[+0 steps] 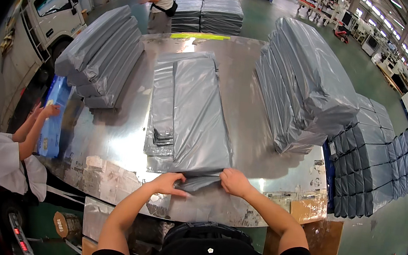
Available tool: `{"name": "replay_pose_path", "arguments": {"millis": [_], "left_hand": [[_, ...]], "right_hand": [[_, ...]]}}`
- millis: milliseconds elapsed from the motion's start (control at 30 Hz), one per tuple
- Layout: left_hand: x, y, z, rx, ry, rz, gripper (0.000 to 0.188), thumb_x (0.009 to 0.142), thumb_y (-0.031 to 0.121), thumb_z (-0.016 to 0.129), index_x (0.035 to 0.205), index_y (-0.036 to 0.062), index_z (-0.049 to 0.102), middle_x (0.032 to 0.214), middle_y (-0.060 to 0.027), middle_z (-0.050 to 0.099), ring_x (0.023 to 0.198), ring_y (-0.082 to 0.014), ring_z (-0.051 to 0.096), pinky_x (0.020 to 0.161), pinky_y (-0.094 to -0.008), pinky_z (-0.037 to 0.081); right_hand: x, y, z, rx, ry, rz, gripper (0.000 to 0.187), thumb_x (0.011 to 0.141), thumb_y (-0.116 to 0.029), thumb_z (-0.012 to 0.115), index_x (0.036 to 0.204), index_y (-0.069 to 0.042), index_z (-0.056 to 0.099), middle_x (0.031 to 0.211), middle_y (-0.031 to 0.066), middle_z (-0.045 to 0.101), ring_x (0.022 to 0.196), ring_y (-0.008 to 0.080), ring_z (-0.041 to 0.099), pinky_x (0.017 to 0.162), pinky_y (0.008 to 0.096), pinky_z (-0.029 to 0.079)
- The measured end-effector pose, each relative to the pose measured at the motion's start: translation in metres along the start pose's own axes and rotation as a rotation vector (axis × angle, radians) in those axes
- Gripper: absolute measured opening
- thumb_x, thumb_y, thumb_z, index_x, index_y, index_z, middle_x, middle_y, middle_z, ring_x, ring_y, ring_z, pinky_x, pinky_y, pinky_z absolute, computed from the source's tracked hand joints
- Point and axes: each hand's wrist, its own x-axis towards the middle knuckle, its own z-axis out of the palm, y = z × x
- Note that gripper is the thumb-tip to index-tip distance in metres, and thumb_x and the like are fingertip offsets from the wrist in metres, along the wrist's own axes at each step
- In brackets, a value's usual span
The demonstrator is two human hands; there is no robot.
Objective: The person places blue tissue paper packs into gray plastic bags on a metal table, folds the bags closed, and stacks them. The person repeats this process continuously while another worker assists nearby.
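A large grey plastic bag point(198, 111) lies flat on the metal table, its near end loose and creased toward me. My right hand point(235, 182) pinches the right corner of that near end. At the left corner, my left hand point(171, 183) curves in a C shape, thumb and fingers apart, touching or right beside the plastic. Under the bag's left side lie more grey bags, with a smaller folded stack of grey plastic point(162, 104) on top along that side.
Tall grey bundles stand at the table's left point(103, 54) and right point(306, 84). A co-worker point(11, 160) at the left handles a blue package point(53, 119); another person point(161, 0) stands beyond the far edge. Strapped grey bundles point(367, 163) fill a pallet at right. A cardboard box point(319, 248) sits below the near edge.
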Motion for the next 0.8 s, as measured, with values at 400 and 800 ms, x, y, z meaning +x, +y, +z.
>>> {"name": "replay_pose_path", "arguments": {"millis": [400,800], "left_hand": [[-0.006,-0.062,0.026,-0.644,0.741,-0.226,0.027,0.084,0.016,0.069,0.067,0.0025,0.053,0.058,0.0061,0.041,0.058,-0.0034,0.035,0.049,-0.0245,0.027],[0.019,-0.071,0.05,-0.653,0.998,-0.25,0.012,0.094,0.012,0.052,0.089,0.0007,0.052,0.094,-0.0089,0.048,0.09,-0.017,0.046,0.081,-0.0292,0.038]], "right_hand": [[0.013,0.039,-0.067,0.445,-0.085,0.51,0.063,0.064,-0.045,0.08,0.101,-0.002,0.052,0.089,0.0095,0.06,0.088,0.0294,0.057,0.078,0.0392,0.047],[0.025,0.069,0.063,0.79,0.084,0.972,0.026,0.091,-0.027,0.053,0.087,-0.001,0.054,0.081,0.017,0.056,0.076,0.0299,0.057,0.067,0.0407,0.044]]}}
